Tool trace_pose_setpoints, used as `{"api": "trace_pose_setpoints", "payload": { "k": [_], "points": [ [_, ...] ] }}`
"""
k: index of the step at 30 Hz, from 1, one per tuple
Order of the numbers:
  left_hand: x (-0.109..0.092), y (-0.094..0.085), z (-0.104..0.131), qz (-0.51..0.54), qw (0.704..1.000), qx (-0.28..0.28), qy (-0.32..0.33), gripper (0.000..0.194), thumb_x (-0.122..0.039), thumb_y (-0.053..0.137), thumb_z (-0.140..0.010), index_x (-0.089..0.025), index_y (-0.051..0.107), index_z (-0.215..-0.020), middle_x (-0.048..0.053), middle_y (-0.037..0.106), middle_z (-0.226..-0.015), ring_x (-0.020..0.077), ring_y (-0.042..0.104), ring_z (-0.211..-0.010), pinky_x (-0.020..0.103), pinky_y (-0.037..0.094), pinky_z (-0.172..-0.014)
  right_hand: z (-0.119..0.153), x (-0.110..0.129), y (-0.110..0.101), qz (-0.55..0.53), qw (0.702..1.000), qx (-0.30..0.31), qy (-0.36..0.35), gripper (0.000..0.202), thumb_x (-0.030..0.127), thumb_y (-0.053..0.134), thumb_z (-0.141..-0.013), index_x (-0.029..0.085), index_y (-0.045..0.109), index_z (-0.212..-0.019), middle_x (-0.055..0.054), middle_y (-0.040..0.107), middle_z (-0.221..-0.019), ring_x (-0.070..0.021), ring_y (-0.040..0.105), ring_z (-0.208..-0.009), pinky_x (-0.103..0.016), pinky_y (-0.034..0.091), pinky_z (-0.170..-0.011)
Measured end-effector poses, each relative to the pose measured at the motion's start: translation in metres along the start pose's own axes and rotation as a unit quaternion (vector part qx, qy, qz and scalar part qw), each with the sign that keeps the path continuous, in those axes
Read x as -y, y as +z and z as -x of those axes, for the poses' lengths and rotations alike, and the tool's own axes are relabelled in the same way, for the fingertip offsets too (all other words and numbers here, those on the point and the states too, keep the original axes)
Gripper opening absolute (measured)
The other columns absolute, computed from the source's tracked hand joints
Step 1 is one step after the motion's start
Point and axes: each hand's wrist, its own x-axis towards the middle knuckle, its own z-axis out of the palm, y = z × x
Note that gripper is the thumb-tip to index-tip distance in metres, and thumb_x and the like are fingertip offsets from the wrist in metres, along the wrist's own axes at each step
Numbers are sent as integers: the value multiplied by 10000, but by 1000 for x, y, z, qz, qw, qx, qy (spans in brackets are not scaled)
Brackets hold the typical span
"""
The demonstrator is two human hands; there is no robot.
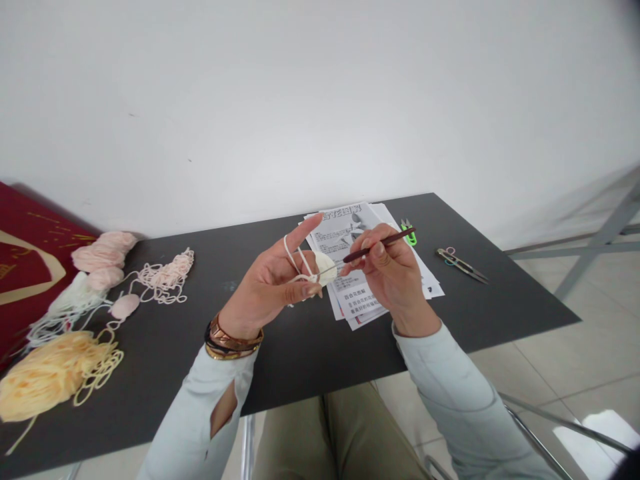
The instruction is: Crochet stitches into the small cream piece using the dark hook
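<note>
My left hand [275, 280] pinches a small cream crochet piece [327, 269] between thumb and fingers, and its index finger points up with white yarn [291, 252] looped round it. In my right hand [390, 273] is a crochet hook [380, 244] with a dark brown handle, held like a pencil. The hook's thin metal shaft reaches left to the crochet piece beside my left thumb. Whether its tip sits inside a stitch is too small to tell. Both hands are above the table, in front of printed sheets [360, 303].
On the black table [490, 307], thread snips [460, 265] and green-handled snips [409, 233] lie to the right. Pink yarn [104, 253], a loose pink tangle [167, 277], white yarn [67, 303] and yellow yarn [50, 373] lie at the left, beside a red bag [30, 253]. A white wall stands behind.
</note>
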Motion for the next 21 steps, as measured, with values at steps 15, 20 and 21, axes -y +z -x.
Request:
{"api": "trace_pose_setpoints", "payload": {
  "k": [15,20,21],
  "points": [
    [-1,5,0,9,1000,-10,0,770,-96,717,-790,-365,437,-1454,-29,506,-681,105,478,-635,234,384,-576,0,-3,0,-15,1000,-3,-8,194,376,736,-821,214,630,-828,47,653,-770,-101,686,-604,-240,620,-563],
    [-2,5,-1,9,1000,-12,5,767,-91,720,-783,-348,447,-1453,-22,511,-694,109,494,-638,239,392,-574,0,-2,1,-18,1000,-6,-9,192,372,738,-818,213,631,-816,50,638,-773,-102,675,-605,-252,628,-567],
    [-2,4,0,16,1000,-10,2,773,-88,720,-782,-344,443,-1456,-21,511,-696,112,500,-642,242,393,-576,0,-2,1,-16,1000,-6,-8,198,376,742,-814,213,628,-814,50,638,-770,-103,674,-605,-254,628,-564]
  ]
}}
